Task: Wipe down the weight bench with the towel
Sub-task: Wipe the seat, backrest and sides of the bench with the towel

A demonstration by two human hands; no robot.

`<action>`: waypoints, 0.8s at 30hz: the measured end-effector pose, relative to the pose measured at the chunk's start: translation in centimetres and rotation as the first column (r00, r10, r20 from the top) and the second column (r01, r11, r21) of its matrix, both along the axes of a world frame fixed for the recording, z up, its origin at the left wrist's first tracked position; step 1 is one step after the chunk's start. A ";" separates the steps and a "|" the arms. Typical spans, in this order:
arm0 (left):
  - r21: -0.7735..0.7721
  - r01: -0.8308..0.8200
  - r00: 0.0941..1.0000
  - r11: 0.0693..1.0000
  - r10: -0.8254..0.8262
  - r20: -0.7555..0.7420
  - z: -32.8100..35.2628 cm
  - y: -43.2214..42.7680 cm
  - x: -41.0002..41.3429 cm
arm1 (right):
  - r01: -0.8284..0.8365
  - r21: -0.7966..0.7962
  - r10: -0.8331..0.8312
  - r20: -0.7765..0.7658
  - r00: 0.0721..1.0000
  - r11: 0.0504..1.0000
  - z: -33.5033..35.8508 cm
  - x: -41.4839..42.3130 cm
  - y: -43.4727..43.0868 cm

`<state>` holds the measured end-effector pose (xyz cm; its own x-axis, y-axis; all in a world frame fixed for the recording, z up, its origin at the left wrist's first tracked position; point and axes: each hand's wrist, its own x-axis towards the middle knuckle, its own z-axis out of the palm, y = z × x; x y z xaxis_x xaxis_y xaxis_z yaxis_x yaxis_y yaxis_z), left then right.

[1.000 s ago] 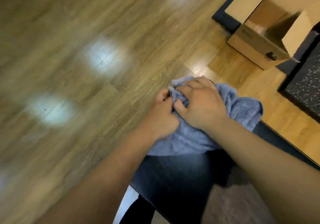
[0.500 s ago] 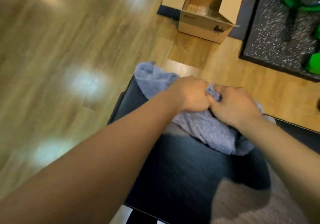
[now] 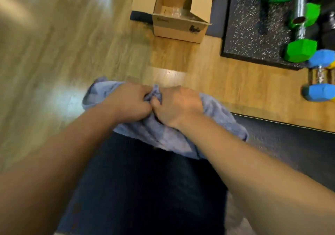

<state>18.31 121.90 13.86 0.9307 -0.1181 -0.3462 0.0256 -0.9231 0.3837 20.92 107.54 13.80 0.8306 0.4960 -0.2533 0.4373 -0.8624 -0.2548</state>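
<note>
Here the left hand (image 3: 126,104) and right hand (image 3: 178,106) sit knuckle to knuckle, both gripping the bunched towel (image 3: 163,138) at the far end of the weight bench (image 3: 145,189), neither nearer. The unwiped pad runs lengthwise back toward the person, so the next stroke is probably a pull homeward

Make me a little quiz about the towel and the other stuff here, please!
1. True or false: the left hand and the right hand both grip the towel.
2. The dumbbell nearest the bench is: A red, B blue, C black?
3. Fill in: beyond the bench, an open cardboard ____ stands on the floor.
Key: 1 true; 2 B; 3 box.
</note>
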 end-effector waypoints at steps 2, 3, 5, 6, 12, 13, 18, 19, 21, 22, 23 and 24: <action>0.128 -0.008 1.000 0.992 0.006 0.012 1.2 0.0 -0.3 | -0.044 0.088 0.044 0.006 0.999 0.995 -0.2 0.1 0.2; 0.169 -0.011 1.000 0.986 0.013 -0.011 1.8 -1.2 -0.2 | -0.050 0.123 0.050 0.003 0.999 0.991 -0.2 0.1 -0.7; 0.185 -0.006 0.997 0.983 0.019 -0.070 2.2 -5.0 0.6 | -0.036 0.166 0.039 -0.018 0.999 0.985 -0.5 0.4 -4.0; 0.195 0.023 0.996 0.980 -0.006 -0.088 2.2 -7.3 1.0 | -0.028 0.167 0.031 -0.018 0.999 0.986 -0.6 0.6 -6.2; 0.149 0.220 0.975 0.964 -0.221 -0.012 1.8 -24.9 3.6 | 0.057 0.103 -0.059 0.021 0.998 0.993 0.5 1.3 -24.9; 0.115 0.240 0.971 0.964 -0.239 -0.022 2.1 -27.9 4.0 | 0.089 0.091 -0.092 0.020 0.996 0.992 0.9 1.3 -28.0; 0.007 0.327 0.941 0.945 -0.325 -0.088 2.4 -34.6 4.8 | 0.225 0.072 -0.225 0.002 0.974 0.972 1.1 1.0 -34.4; -0.002 0.339 0.939 0.941 -0.339 -0.061 2.5 -34.3 4.7 | 0.234 0.056 -0.235 0.016 0.972 0.971 0.9 0.8 -34.3; -0.059 0.349 0.936 0.935 -0.351 -0.019 2.6 -32.7 4.2 | 0.266 0.024 -0.267 0.069 0.961 0.964 1.1 0.5 -33.1; -0.088 0.354 0.934 0.931 -0.356 -0.004 2.7 -31.6 4.0 | 0.284 0.017 -0.284 0.097 0.954 0.959 1.3 0.3 -32.1; -0.113 0.361 0.932 0.926 -0.362 0.020 2.6 -30.3 3.8 | 0.295 0.021 -0.296 0.105 0.950 0.955 1.5 0.2 -30.8; -0.125 0.360 0.933 0.924 -0.359 0.035 2.5 -28.6 3.6 | 0.293 0.030 -0.294 0.089 0.952 0.956 1.6 0.1 -29.2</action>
